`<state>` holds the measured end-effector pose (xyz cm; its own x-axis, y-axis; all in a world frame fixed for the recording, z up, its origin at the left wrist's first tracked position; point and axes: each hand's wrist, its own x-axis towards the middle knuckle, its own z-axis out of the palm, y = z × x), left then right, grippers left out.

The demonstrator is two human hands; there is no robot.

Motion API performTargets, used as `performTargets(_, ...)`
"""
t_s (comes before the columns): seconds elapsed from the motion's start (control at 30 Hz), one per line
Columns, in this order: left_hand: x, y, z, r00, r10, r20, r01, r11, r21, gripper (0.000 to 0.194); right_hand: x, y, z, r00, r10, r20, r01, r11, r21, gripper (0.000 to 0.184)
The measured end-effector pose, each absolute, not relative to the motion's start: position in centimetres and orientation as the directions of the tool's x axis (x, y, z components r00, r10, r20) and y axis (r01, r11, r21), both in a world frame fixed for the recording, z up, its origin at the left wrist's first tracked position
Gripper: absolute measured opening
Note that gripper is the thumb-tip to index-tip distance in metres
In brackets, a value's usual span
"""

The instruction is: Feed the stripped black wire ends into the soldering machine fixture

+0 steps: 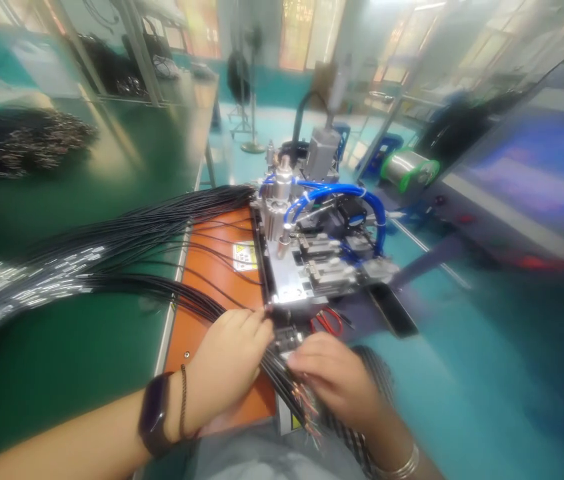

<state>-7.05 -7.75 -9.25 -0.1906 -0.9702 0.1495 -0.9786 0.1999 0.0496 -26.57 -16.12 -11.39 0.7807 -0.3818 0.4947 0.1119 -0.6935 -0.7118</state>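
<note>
My left hand (235, 357) is closed over a bundle of thin black cables (282, 380), its fingertips at the near edge of a benchtop machine (289, 267). The cables run in from the left, pass beneath this hand and come out toward my body. Their stripped, copper-coloured ends (306, 407) fan out just below my right hand (335, 377). That hand is closed, thumb and fingers pinched together in front of the machine. Whatever sits in the pinch is hidden by the fingers and blur.
More black cables (152, 223) with silvery ends (37, 287) stretch over the green table (122, 353) and orange panel (212, 260). Blue air hoses (342, 190) arch over the machine. A dark phone-like slab (393, 310), a wire spool (409, 170) and a screen (537, 167) are on the right.
</note>
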Motion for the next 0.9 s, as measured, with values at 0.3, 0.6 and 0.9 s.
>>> performTargets(0.3, -6.5, -7.6, -9.6, -0.3, -0.846, 0.44, -0.933, 0.356, 0.048, 0.024, -25.4, -16.8, -12.5, 0.643, -0.631, 0.434, -0.038, -0.592, -0.805, 0.024)
performTargets(0.6, -7.3, -7.5, -9.8, -0.343, -0.846, 0.409, -0.907, 0.412, 0.091, 0.032, -24.6, -16.3, -12.2, 0.552, -0.773, 0.312, 0.028, -0.357, -0.934, 0.02)
performTargets(0.9, -7.1, -7.4, -9.2, -0.41, -0.83, 0.379, -0.892, 0.452, 0.025, 0.048, -24.4, -16.2, -12.6, 0.478, -0.803, 0.356, 0.014, -0.399, -0.917, 0.019)
